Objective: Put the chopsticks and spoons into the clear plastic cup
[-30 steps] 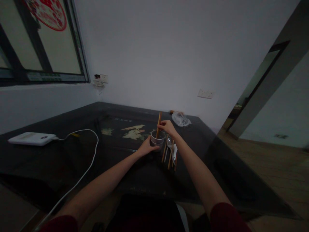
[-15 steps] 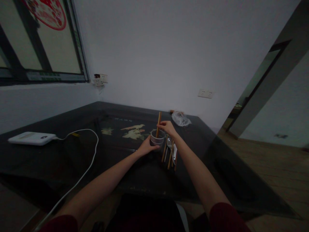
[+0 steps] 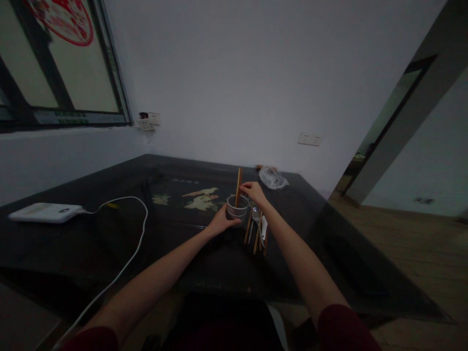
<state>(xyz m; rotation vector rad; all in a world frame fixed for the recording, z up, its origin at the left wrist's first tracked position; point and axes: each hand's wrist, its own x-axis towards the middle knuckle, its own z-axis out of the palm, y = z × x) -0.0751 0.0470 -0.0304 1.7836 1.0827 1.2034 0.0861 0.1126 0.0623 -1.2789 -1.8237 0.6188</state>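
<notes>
Dark table (image 3: 226, 268), chopsticks (image 3: 239, 178) in cup (image 3: 237, 212)

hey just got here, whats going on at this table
A person sits at a dark table, using both hands. The left hand grips a cup around its side, while the right hand holds wooden chopsticks nearly upright, their lower ends inside it. Just right of the cup lie loose chopsticks, a metal spoon and a white spoon. A clear plastic bag sits near the wall, and a white device with a cable is off to the left.
</notes>
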